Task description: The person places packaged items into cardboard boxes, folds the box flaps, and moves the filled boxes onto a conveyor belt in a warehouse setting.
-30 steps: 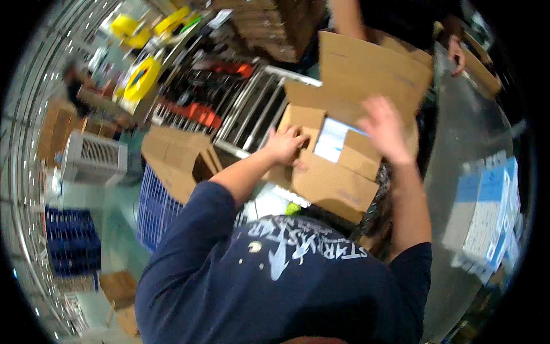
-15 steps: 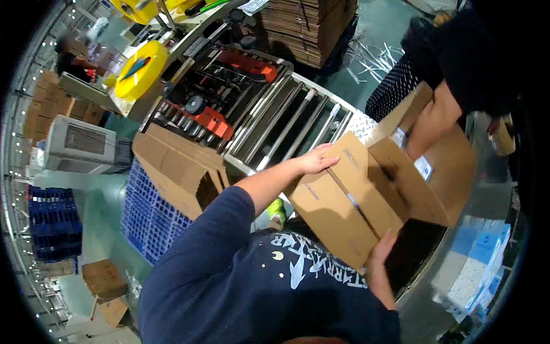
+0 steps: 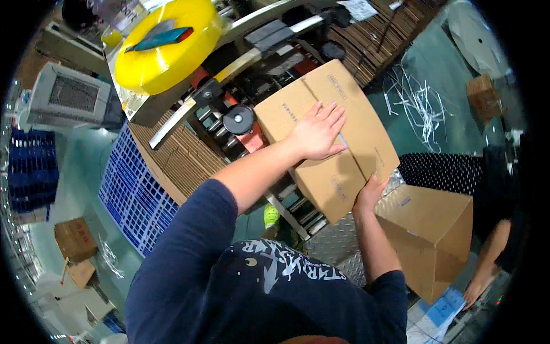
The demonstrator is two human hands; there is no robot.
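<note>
A closed cardboard box lies on the roller conveyor, at the mouth of the taping machine. My left hand rests flat on its top beside the middle seam, fingers stretched out. At the box's near right corner, my right hand grips the edge; part of its fingers is hidden. An open, tilted cardboard carton stands just right of my right forearm. The black guide wheel of the machine is close to the box's left side.
A co-worker's arm reaches down to blue-and-white packs at the lower right. Flattened cartons stand on a blue pallet at left. A yellow tape roll sits above. White straps litter the floor.
The cardboard box has gone up and left onto the rollers, its top flaps now shut, with both my hands moving along. The co-worker's arm has left the open carton for the packs.
</note>
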